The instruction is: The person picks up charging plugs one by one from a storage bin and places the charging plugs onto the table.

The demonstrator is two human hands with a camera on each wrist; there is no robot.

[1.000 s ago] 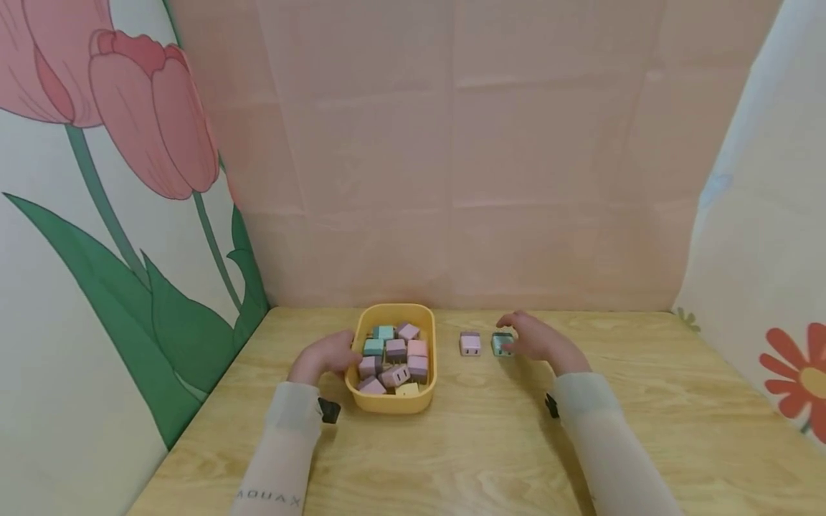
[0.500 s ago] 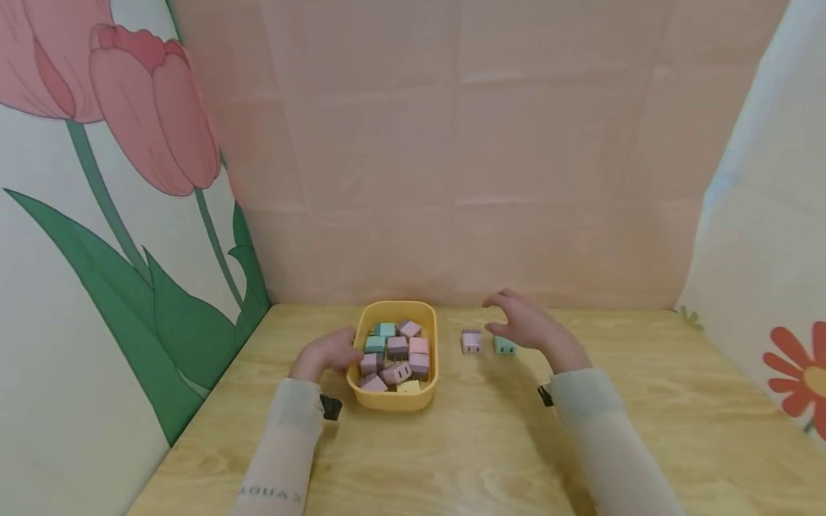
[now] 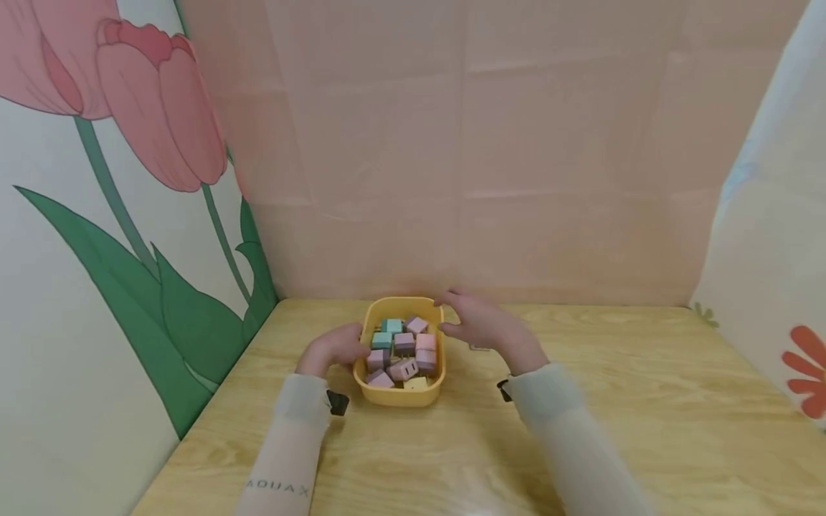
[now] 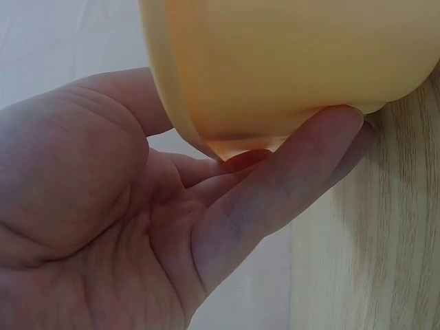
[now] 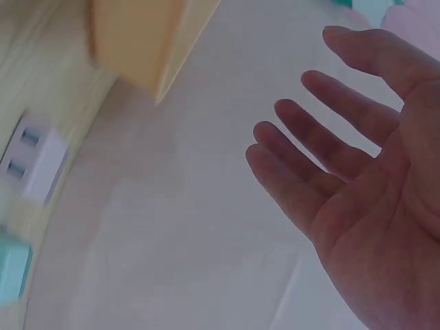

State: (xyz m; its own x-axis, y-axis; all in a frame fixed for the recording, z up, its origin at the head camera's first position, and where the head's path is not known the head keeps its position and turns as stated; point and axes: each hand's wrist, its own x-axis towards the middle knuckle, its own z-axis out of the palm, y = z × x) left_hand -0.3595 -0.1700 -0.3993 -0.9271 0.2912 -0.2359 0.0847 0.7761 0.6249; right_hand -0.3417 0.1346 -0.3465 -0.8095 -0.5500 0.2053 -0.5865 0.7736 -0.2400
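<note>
A yellow plastic bin stands on the table, holding several USB wall chargers in lilac, teal, pink and pale yellow. My left hand grips its left side, the thumb over the rim and the fingers against the outer wall, as the left wrist view shows. Just right of the bin's right rim, my right hand hangs in the air with fingers spread, holding nothing. Under it on the table lie a lilac charger and a teal charger in the right wrist view; the hand mostly hides them from the head.
The wooden table ends at a pink cloth backdrop just behind the bin. A tulip-printed panel borders the left side, and a flower-printed panel the right.
My right hand has lifted off the teal charger and moved left, over the lilac one, to the bin's right rim. The left hand keeps its grip on the bin.
</note>
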